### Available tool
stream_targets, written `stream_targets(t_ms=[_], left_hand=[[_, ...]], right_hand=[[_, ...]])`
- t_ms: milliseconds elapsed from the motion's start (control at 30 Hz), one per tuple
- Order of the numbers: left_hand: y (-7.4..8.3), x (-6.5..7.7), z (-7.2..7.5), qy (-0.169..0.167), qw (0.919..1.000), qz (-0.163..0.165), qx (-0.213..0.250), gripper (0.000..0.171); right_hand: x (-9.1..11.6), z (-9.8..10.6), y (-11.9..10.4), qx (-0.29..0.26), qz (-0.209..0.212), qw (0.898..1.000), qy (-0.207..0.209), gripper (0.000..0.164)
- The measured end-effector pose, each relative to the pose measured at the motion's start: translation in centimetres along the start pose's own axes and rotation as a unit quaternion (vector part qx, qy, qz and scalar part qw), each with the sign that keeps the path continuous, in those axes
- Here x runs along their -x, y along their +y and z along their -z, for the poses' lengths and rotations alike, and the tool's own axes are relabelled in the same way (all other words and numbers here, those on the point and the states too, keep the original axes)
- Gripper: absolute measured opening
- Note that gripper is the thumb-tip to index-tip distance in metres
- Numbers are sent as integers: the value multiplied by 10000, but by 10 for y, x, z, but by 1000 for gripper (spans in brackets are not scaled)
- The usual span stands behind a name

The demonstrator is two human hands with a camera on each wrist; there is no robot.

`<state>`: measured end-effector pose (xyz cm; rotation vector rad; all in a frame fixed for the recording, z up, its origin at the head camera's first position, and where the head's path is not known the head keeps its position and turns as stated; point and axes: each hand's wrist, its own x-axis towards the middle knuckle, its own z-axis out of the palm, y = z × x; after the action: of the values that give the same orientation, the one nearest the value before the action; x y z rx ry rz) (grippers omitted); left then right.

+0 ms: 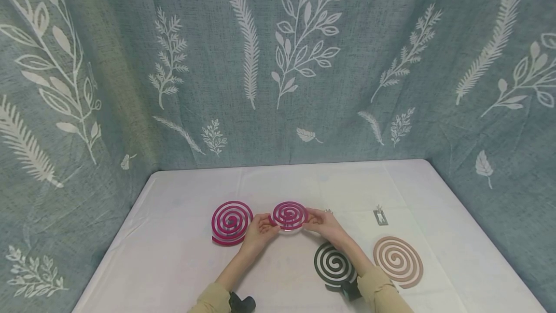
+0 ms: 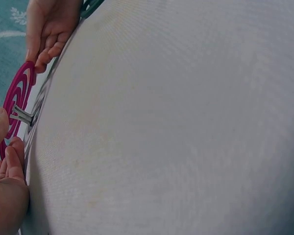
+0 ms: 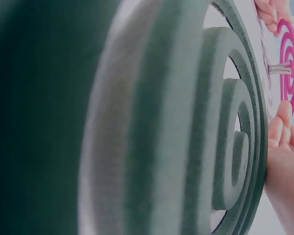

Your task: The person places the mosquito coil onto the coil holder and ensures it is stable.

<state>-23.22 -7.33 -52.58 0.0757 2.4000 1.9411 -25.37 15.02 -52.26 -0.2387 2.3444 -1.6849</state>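
Note:
A magenta mosquito coil (image 1: 289,215) is held by its two opposite edges, a little above the white table. My left hand (image 1: 260,232) pinches its left edge between thumb and fingers, and my right hand (image 1: 323,223) pinches the right edge. At the coil's centre, on its lower side, a small metal stand (image 2: 23,116) shows in the left wrist view, and again as a metal stand (image 3: 279,68) in the right wrist view. Whether the stand is fixed into the coil cannot be told. A second magenta coil (image 1: 232,223) lies just left of my left hand.
Beneath my right forearm lies a dark green coil (image 1: 334,263), partly covered by the wrist camera. Farther right is a tan coil (image 1: 397,262), with a flat metal stand (image 1: 380,217) behind it. A small metal piece (image 1: 328,211) peeks out behind my right hand. Patterned curtains (image 1: 260,62) surround the table.

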Motion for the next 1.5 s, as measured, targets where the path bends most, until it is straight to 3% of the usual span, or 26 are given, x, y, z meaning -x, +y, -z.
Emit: stream_targets(t_ms=[233, 467, 633, 1000, 1367, 1500], left_hand=[[1, 0, 0, -6, 10000, -53, 15, 50], [25, 12, 2, -5, 10000, -28, 42, 48], [8, 4, 1, -26, 10000, -52, 35, 52], [2, 2, 2, -11, 10000, -27, 35, 53], [4, 2, 1, -18, 10000, -58, 29, 51], [18, 9, 3, -31, 9999, -41, 94, 49]], right_hand=[[-1, -2, -2, 25, -208, 9997, 129, 60], [-2, 0, -1, 38, -196, 9998, 90, 61], [-2, 0, -1, 3, -156, 9999, 72, 63], [0, 0, -2, 65, -204, 9997, 100, 62], [-1, -1, -2, 42, -264, 9995, 141, 62], [-2, -1, -2, 54, -256, 9996, 144, 62]])
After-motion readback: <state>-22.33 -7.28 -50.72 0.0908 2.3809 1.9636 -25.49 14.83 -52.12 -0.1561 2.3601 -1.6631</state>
